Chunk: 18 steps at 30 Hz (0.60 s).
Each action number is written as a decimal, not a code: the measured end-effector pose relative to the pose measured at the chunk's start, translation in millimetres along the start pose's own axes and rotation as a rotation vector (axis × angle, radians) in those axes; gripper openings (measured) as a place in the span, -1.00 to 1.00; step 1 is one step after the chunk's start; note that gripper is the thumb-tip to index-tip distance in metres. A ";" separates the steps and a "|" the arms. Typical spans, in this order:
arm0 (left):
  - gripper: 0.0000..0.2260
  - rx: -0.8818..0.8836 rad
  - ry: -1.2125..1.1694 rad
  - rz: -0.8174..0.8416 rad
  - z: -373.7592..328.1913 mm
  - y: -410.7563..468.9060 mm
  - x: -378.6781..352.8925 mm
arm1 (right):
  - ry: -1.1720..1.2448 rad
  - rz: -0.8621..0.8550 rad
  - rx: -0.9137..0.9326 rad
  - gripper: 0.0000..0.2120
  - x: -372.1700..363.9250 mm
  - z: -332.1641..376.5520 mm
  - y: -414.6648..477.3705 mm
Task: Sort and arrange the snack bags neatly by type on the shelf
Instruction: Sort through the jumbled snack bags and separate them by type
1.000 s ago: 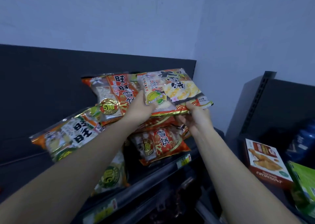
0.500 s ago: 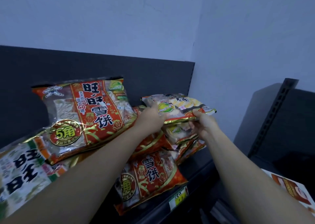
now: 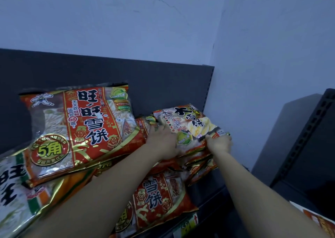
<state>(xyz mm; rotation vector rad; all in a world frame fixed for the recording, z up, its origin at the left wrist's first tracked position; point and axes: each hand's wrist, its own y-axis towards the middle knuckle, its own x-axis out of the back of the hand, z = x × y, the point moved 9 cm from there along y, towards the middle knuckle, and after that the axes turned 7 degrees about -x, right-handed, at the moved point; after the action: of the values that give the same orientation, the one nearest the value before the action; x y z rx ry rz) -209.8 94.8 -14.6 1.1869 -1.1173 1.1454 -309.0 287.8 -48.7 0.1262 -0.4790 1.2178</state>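
A pale rice-cracker bag (image 3: 188, 123) with yellow crackers printed on it lies on top of a stack at the right end of the dark shelf (image 3: 204, 189). My left hand (image 3: 163, 141) holds its near left edge, fingers over the bag's face. My right hand (image 3: 220, 143) grips its near right corner. A large red rice-cracker bag (image 3: 79, 129) leans against the back panel at the left. Another red bag (image 3: 159, 199) lies at the shelf front under my left forearm. A green-and-white bag (image 3: 16, 198) fills the lower left.
Several red bags are stacked under the pale one (image 3: 199, 165). The dark back panel (image 3: 163, 85) ends at the wall corner on the right. A second dark shelf unit (image 3: 304, 147) stands at the right, with an orange box corner (image 3: 320, 219) below it.
Both hands have carried the pale bag down and back from chest height onto the right-hand stack. The view moved closer to the shelf, so the red bag at left looks larger.
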 end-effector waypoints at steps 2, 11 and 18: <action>-0.46 -0.004 0.031 -0.011 -1.4 -1.3 -1.4 | -0.122 -0.007 0.052 -0.16 0.9 -1.0 0.7; -0.53 0.066 0.119 -0.046 -0.8 -17.8 19.2 | -0.549 -0.037 0.553 -0.54 -10.7 42.5 -43.1; -0.72 0.187 0.253 -0.190 32.0 -67.4 75.5 | -0.474 0.183 0.854 -0.51 -35.9 86.0 -121.9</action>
<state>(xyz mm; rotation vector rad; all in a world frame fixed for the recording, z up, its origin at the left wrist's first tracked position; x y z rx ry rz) -136.7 64.6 56.3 1.2230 -0.7033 1.2323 -230.6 183.9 32.5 1.1376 -0.3498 1.5130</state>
